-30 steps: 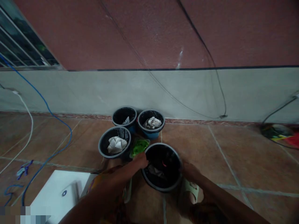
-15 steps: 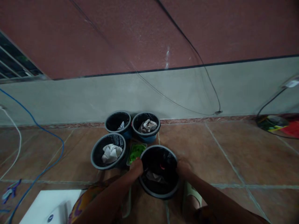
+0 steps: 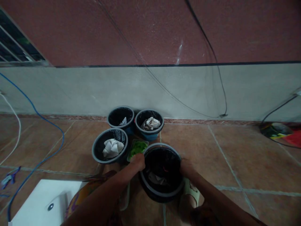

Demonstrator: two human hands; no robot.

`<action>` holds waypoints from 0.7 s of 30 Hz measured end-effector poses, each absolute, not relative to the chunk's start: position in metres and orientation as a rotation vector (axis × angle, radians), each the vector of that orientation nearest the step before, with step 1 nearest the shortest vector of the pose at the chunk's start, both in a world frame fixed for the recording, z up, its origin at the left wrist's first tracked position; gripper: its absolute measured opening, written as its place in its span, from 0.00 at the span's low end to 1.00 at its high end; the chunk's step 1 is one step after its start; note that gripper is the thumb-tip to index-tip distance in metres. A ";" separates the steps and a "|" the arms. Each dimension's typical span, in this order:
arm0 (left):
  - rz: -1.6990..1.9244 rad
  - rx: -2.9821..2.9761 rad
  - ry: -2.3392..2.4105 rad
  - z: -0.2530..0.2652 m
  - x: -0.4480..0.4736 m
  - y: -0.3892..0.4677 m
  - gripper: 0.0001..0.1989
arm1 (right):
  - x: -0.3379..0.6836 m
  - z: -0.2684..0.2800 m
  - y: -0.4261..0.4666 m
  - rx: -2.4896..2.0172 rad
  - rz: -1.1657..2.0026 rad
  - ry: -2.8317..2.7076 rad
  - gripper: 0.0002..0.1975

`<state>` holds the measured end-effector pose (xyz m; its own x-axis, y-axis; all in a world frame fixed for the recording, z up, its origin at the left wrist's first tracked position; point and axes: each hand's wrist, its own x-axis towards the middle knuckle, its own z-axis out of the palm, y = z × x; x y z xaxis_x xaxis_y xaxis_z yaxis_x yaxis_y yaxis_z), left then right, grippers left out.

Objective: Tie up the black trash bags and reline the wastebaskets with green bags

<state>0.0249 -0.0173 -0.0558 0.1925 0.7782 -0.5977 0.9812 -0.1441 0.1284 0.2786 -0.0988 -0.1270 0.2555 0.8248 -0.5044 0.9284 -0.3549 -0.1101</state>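
Observation:
A round bin (image 3: 162, 192) with a grey rim and a black liner is between my hands, with pale crumpled paper and a small reddish bit inside. My left hand (image 3: 137, 162) is closed on its left rim, and my right hand (image 3: 185, 168) grips the opposite side. Just left of the bin lies a clear container of green pieces (image 3: 138, 147). Beyond it stand three similar lined bins: a near left bin (image 3: 95, 152) with white paper, a back left bin (image 3: 113, 114) and a back right bin (image 3: 150, 135), each holding crumpled paper.
A white box-like object (image 3: 33, 201) sits at lower left beside a blue cable (image 3: 50, 124) and purple-handled scissors or pliers (image 3: 10, 178). The wall (image 3: 113, 84) runs behind the bins. A red and black item (image 3: 291, 136) lies far right. My sandalled foot (image 3: 191, 191) is near the bin.
My hands still hold the bin, which appears slightly tilted and shifted a little right and towards me relative to the other bins. The whole view has turned slightly.

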 end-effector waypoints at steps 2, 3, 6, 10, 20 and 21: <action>-0.580 2.022 1.611 -0.048 0.026 -0.017 0.18 | 0.281 -0.113 -0.095 2.331 -0.736 1.627 0.14; -0.587 2.034 1.606 -0.044 0.026 -0.017 0.19 | 0.282 -0.104 -0.092 2.342 -0.740 1.612 0.14; -0.552 2.029 1.629 -0.037 0.026 -0.012 0.17 | 0.289 -0.073 -0.083 2.385 -0.749 1.576 0.11; -0.371 1.998 1.723 -0.031 0.023 0.008 0.15 | 0.306 -0.045 -0.065 2.505 -1.003 1.555 0.10; 0.438 1.631 2.013 -0.002 0.010 0.065 0.30 | 0.262 -0.077 0.034 3.027 -1.645 1.309 0.14; 0.456 1.623 2.007 -0.001 0.008 0.066 0.30 | 0.252 -0.080 0.048 3.013 -1.632 1.325 0.16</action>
